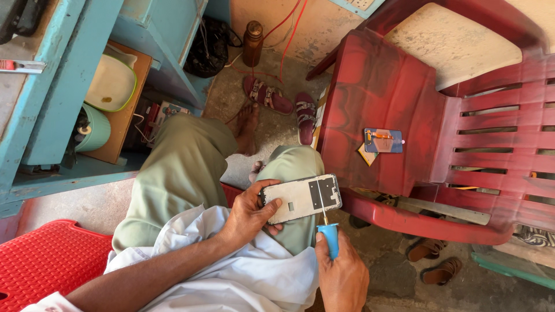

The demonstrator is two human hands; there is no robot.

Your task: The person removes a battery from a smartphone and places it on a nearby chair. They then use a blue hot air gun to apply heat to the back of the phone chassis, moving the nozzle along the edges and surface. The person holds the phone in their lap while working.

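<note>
My left hand grips an opened phone body, a pale metal frame with a dark panel, held flat over my right knee. In my right hand is a small screwdriver with a blue handle. Its thin shaft points up and its tip touches the lower edge of the phone frame near the dark panel. I sit with my knees in olive trousers and a white shirt hanging over my lap.
A red plastic chair stands right in front, with a small blue phone part and a yellow card on its seat. Sandals and a brown bottle lie on the floor. A blue shelf unit stands at left, a red stool below.
</note>
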